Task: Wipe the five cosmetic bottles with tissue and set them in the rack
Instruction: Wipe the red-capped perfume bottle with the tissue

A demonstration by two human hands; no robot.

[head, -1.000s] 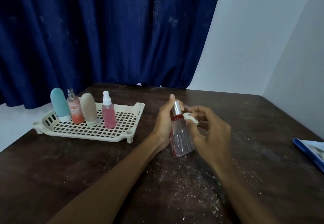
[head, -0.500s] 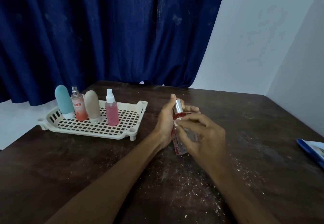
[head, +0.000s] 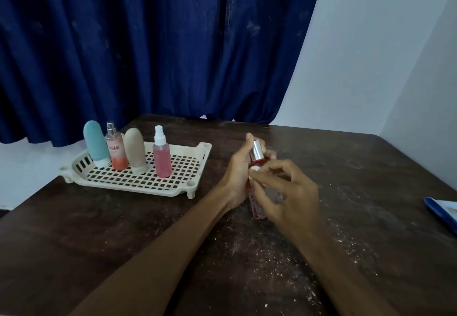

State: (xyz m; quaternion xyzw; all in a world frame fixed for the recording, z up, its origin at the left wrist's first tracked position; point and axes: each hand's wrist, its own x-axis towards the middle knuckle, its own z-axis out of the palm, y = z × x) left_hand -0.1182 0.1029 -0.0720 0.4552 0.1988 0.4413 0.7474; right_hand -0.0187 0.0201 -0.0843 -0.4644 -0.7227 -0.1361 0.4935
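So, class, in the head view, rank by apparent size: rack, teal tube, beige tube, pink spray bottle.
1. rack
2. teal tube and beige tube: too alike to rank
3. pink spray bottle, slimmest

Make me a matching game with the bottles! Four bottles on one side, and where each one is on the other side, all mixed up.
Things:
1. teal tube
2. beige tube
3. pink spray bottle
4. silver-capped bottle

Places:
A. gripped by the left hand, while the right hand holds tissue on it
B. rightmost in the rack
C. leftmost in the rack
D. between the orange bottle and the pink one

Pairs: 1-C, 2-D, 3-B, 4-A
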